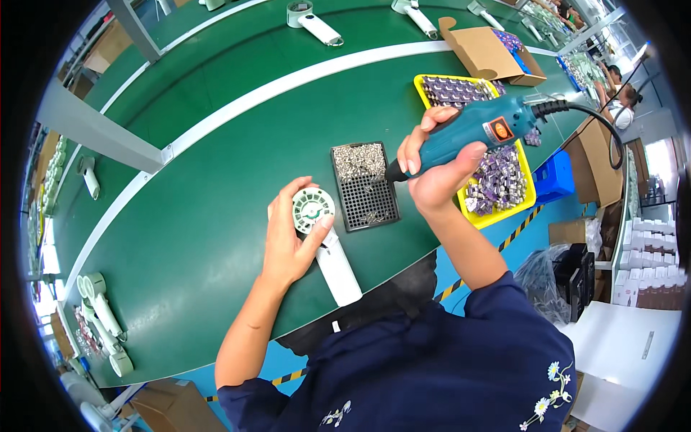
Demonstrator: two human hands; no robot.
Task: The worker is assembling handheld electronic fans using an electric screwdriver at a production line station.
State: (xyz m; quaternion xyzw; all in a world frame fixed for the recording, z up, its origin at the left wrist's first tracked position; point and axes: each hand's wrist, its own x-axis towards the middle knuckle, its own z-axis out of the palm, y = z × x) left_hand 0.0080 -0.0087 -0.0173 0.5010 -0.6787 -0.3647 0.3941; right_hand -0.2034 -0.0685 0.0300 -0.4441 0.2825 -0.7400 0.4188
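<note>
In my left hand [288,241] is a white handheld fan body [337,270], its round slotted head [313,207] facing up and its handle pointing toward me. The thumb presses on the lower rim of that head. My right hand [440,162] grips a teal electric screwdriver [471,133], whose black tip points down and left, by the edge of a screw tray. This black tray [371,205] has a grid of holes, with small silver screws [362,160] heaped at its far end. The screwdriver's tip is apart from the fan.
A yellow tray [529,194] of purple-wrapped parts lies at the right, an open cardboard box [482,54] behind it. White fan bodies [317,27] sit across the far bench. More [104,317] lie at the left. A black cord [604,119] trails right from the screwdriver.
</note>
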